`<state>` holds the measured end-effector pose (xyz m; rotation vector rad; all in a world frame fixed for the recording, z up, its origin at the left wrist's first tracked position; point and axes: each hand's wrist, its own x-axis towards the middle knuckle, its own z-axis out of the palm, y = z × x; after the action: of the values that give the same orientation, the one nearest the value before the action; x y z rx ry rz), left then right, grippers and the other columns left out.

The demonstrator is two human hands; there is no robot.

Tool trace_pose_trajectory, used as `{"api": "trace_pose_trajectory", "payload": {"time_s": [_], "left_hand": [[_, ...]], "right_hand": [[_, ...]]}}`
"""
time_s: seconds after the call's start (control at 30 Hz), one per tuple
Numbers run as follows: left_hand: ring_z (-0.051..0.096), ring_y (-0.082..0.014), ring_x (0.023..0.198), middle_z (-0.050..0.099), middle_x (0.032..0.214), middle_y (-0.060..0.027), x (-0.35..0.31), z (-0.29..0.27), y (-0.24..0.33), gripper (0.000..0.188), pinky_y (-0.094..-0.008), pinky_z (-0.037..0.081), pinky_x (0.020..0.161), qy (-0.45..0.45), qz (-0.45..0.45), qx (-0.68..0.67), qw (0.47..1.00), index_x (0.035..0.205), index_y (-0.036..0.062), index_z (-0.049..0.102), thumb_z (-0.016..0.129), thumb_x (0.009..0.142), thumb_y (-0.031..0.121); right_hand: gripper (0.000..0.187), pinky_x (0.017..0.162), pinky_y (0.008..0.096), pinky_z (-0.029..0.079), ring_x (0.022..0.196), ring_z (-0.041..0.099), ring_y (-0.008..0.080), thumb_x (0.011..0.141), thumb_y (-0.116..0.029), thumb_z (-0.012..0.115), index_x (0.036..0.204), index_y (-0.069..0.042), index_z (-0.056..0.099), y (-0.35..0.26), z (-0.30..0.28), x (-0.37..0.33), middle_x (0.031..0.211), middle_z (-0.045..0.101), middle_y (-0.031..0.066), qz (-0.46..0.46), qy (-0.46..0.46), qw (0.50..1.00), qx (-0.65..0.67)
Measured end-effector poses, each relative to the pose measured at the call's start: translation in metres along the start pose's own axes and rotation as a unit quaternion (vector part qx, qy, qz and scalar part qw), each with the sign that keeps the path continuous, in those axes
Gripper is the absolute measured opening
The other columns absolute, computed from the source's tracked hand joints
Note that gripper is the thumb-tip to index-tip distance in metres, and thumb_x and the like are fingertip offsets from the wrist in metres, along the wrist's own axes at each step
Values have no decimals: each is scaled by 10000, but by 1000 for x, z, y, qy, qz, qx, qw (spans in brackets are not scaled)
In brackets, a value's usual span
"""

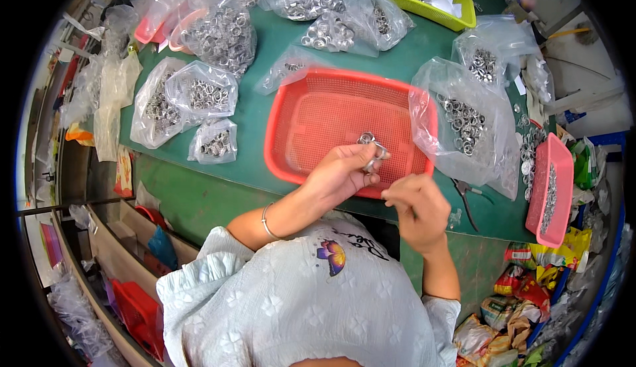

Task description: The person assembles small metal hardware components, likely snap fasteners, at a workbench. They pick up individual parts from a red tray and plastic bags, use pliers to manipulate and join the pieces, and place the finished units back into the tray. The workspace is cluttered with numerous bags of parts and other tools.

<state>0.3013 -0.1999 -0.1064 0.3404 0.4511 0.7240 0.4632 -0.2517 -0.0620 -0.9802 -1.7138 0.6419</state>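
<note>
Small metal rings pinched in left hand, frame centre, over near rim of red mesh basket. Fingers closed on rings. Right hand curled just beside; contents cannot be told. Step judged: sorting or threading rings. Next move judged to need fine fingertip alignment. Ring axis too small to tell.
</note>
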Motion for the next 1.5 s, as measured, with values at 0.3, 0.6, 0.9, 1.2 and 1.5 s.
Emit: {"api": "trace_pose_trajectory", "payload": {"time_s": [0.3,0.6,0.9,1.2,1.5], "left_hand": [[539,-107,766,583,854,-37,-23,-3,7,195,-249,452,690,89,172,344,919,975,-51,605,496,901,93],[558,-172,841,595,895,-104,-87,-24,27,189,-287,439,766,67,194,505,838,1013,-47,596,498,866,24],[576,-149,870,623,959,-109,-88,-32,39,210,-273,450,789,95,227,416,875,1037,-55,592,489,886,47],[551,-178,1038,564,1123,-105,-65,-35,41,305,-286,467,871,125,201,28,971,1148,-57,522,487,913,134],[487,-203,1134,491,1251,-130,-41,-9,27,324,-336,404,966,73,163,49,983,1159,-71,505,455,924,147]], "right_hand": [[135,541,225,494,693,575,133,849,31,520,964,84,568,31,11,7,917,533,102,308,55,906,283],[105,548,209,505,699,585,114,836,52,532,918,68,596,-9,98,106,943,515,90,108,-8,963,248],[245,663,251,485,748,583,143,862,-19,480,1091,37,547,25,180,174,1004,563,116,126,-255,941,185],[283,676,301,455,827,552,224,715,-11,661,966,8,531,-1,82,75,941,515,116,92,-187,978,-17],[211,683,331,448,833,524,264,694,20,664,881,38,567,9,70,36,944,506,137,82,-8,994,-66]]}}
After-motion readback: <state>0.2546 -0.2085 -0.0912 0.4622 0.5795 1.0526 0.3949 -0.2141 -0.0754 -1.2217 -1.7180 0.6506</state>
